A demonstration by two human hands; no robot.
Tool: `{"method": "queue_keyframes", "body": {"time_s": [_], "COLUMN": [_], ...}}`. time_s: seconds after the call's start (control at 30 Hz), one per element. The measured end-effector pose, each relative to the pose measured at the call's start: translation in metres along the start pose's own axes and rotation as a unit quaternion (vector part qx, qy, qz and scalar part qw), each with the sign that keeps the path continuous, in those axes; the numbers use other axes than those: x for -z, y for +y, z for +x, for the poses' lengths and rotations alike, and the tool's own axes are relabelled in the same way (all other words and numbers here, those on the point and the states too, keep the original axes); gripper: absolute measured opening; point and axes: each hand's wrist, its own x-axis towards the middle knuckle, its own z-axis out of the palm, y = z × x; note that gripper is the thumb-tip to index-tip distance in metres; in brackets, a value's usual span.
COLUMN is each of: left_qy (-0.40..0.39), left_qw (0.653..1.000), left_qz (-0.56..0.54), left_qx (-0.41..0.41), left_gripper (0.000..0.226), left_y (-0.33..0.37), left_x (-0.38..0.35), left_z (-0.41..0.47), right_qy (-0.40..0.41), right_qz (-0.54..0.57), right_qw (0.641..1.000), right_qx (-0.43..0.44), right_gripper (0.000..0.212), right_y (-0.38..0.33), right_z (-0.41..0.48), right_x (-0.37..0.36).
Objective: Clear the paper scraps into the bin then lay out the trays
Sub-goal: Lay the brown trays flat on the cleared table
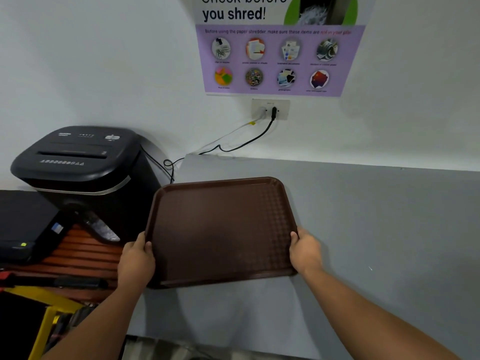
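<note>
**Tray at the tabletop's left edge**

You hold the brown tray (pixel 220 229) by its left and right sides. Your left hand (pixel 136 258) and right hand (pixel 305 252) each have a grip pinching the rim, thumb on top. The tray lies over the left edge of the grey tabletop (pixel 376 229), just beside the shredder (pixel 78 162).

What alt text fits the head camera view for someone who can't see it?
A person grips an empty brown tray by its side edges, left hand and right hand, at a grey countertop. A black paper shredder stands to the left; a "Check before you shred!" poster hangs on the wall.
</note>
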Motion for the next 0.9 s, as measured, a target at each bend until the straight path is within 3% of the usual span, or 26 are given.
{"method": "queue_keyframes", "body": {"time_s": [0.47,0.6,0.67,0.77,0.9], "left_qy": [-0.041,-0.082,-0.049,0.063,0.070], "left_qw": [0.992,0.973,0.964,0.944,0.934], "left_qz": [-0.110,-0.214,-0.258,-0.291,-0.299], "left_qx": [0.036,0.019,0.048,0.139,0.185], "left_gripper": [0.040,0.037,0.038,0.035,0.037], "left_y": [0.002,0.019,0.029,0.038,0.049], "left_x": [-0.006,-0.008,-0.011,-0.019,-0.029], "left_z": [0.015,0.014,0.008,-0.007,-0.018], "right_qy": [-0.004,0.022,0.038,0.063,0.050], "right_qz": [0.113,0.136,0.159,0.201,0.220], "right_qw": [0.993,0.990,0.986,0.976,0.973], "right_qx": [0.023,-0.004,-0.031,-0.052,-0.051], "right_gripper": [0.041,0.041,0.042,0.041,0.039], "right_y": [0.015,0.033,0.038,0.041,0.046], "right_z": [-0.008,-0.005,-0.008,-0.017,-0.015], "right_x": [0.010,0.012,0.012,0.010,0.004]}}
